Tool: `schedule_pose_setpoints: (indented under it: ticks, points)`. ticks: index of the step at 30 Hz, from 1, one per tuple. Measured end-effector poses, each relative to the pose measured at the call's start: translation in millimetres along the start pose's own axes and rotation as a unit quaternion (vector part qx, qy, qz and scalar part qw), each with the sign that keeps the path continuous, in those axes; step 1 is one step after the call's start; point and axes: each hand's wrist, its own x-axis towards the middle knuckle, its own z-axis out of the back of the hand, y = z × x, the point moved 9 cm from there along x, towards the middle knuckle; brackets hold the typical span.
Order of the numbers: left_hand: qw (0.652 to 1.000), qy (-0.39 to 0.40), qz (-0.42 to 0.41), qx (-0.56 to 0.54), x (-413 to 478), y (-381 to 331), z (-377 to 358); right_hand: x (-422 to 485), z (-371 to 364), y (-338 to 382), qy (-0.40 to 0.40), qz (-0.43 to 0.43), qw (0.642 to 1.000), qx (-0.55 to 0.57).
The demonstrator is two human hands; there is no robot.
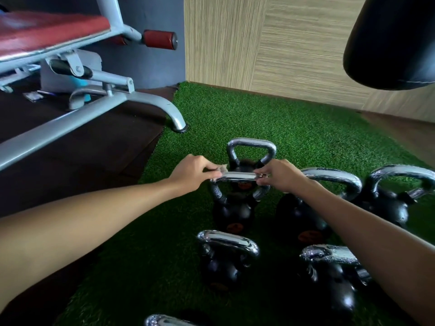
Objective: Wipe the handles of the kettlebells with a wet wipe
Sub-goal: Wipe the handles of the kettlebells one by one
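Several black kettlebells with chrome handles stand on green artificial turf (294, 123). My left hand (190, 171) and my right hand (280, 176) each pinch one end of a pale wet wipe (237, 176) stretched flat along the top of the handle of the middle kettlebell (231, 212). Another kettlebell (250, 150) stands just behind it. Two more kettlebells (329, 178) (400, 184) stand to the right, partly hidden by my right forearm. Nearer to me stand a left kettlebell (226, 252) and a right kettlebell (334, 267).
A grey-framed weight bench (77, 90) with a red pad and red roller stands at the left on dark flooring; one foot rests on the turf edge. Wood-look wall panels (282, 43) close the back. A black punching bag (390, 41) hangs at the upper right.
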Motion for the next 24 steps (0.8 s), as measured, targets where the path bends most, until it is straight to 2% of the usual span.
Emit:
schedule_pose_setpoints:
  ticks: [3, 6, 9, 13, 18, 20, 24]
  points:
    - [0.996, -0.040, 0.060, -0.053, -8.3, 18.3, -1.9, 1.0, -0.1, -3.5, -0.006, -0.005, 1.000, 0.008]
    - [0.990, -0.084, 0.062, -0.092, -16.9, 5.0, -5.9, 0.8, -0.9, -2.7, -0.008, 0.003, 1.000, 0.008]
    - [0.977, -0.110, 0.137, -0.122, -29.4, 17.9, -18.7, 0.6, -1.3, -3.7, -0.013, -0.001, 1.000, 0.016]
    - [0.923, -0.120, 0.281, -0.233, -50.0, 56.0, -43.6, -0.5, -2.1, -4.2, -0.017, -0.002, 1.000, 0.017]
    - [0.894, -0.139, 0.310, -0.291, -58.7, 63.2, -59.5, 0.6, -1.0, -3.5, -0.016, 0.014, 1.000, 0.022]
    - [0.868, -0.130, 0.353, -0.325, -64.5, 63.9, -72.9, 1.6, -1.0, -6.4, -0.001, 0.015, 0.999, 0.038]
    - [0.791, -0.098, 0.440, -0.413, -65.5, 62.9, -100.6, -3.8, -0.4, -10.5, 0.018, -0.012, 0.996, 0.083]
